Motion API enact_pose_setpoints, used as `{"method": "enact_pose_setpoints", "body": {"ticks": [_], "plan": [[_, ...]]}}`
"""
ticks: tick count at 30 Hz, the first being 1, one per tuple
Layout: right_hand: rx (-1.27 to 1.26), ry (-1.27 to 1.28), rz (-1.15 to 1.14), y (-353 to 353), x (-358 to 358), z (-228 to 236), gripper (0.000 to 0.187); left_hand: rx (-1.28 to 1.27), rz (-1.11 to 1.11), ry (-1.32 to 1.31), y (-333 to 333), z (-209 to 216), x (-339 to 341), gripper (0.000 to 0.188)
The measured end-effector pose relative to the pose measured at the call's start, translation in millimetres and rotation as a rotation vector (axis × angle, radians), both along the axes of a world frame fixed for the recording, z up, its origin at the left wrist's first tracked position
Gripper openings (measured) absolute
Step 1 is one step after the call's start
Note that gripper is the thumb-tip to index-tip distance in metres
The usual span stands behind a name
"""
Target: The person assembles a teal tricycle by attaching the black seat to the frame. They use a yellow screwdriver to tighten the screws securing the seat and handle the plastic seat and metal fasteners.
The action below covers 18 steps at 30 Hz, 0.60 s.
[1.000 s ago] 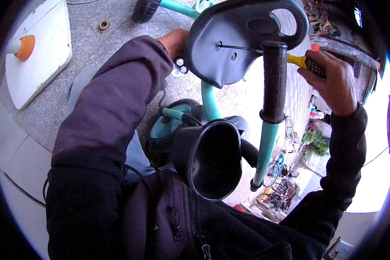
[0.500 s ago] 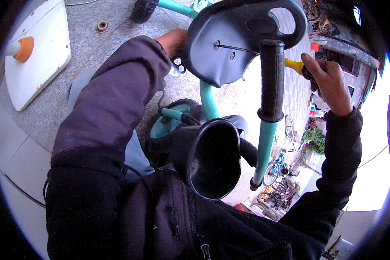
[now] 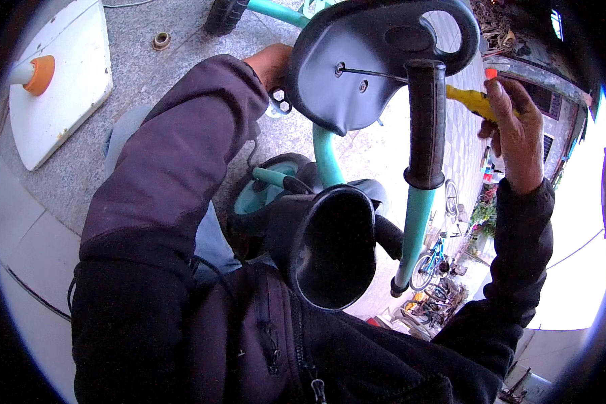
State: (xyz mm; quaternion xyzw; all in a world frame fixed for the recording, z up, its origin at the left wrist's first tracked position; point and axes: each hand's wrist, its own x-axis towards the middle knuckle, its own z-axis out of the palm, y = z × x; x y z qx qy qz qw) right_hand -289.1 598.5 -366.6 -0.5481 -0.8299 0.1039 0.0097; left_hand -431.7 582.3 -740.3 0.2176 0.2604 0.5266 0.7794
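Observation:
A screwdriver with a yellow handle (image 3: 466, 98) is held by my right hand (image 3: 520, 138), thumb and fingers closed about the handle's end. Its thin shaft runs behind the handlebar grip (image 3: 426, 124) to one of two screw holes in the black plastic seat (image 3: 337, 91) of a small tricycle. My left hand (image 3: 271, 65) reaches behind the seat's left edge, where its fingers are hidden. Just below that hand shows a metal piece with hexagonal holes (image 3: 281, 102). The tricycle's teal frame tube (image 3: 326, 158) runs down from the seat.
A black open bucket-shaped part (image 3: 337, 249) is close to my chest, beside the teal handlebar tube (image 3: 414, 236). A white panel with an orange collar (image 3: 42, 75) stands at the left. A small ring (image 3: 161, 41) lies on the floor. Bicycles (image 3: 429, 262) stand farther right.
My right hand has shifted its grip back along the screwdriver, and more of the yellow handle shows. The fingers have turned upward. My left hand stays behind the seat.

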Motion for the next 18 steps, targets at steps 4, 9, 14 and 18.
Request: {"method": "enact_pose_setpoints", "body": {"ticks": [4,9,14,18], "plan": [[-0.13,-0.153,-0.11,8,-7,5,0.045,0.049,-0.02,-0.024,0,-8,-5,0.028],[0.175,-0.104,0.314,-3,-6,-2,0.024,0.033,-0.094,-0.063,9,-21,-4,0.025],[0.185,-0.001,0.393,-14,-13,-6,0.024,0.096,-0.115,-0.038,3,-14,-10,0.027],[-0.044,0.022,-0.157,0,-8,-1,0.032,0.001,-0.071,0.027,-6,12,-14,0.027]]}}
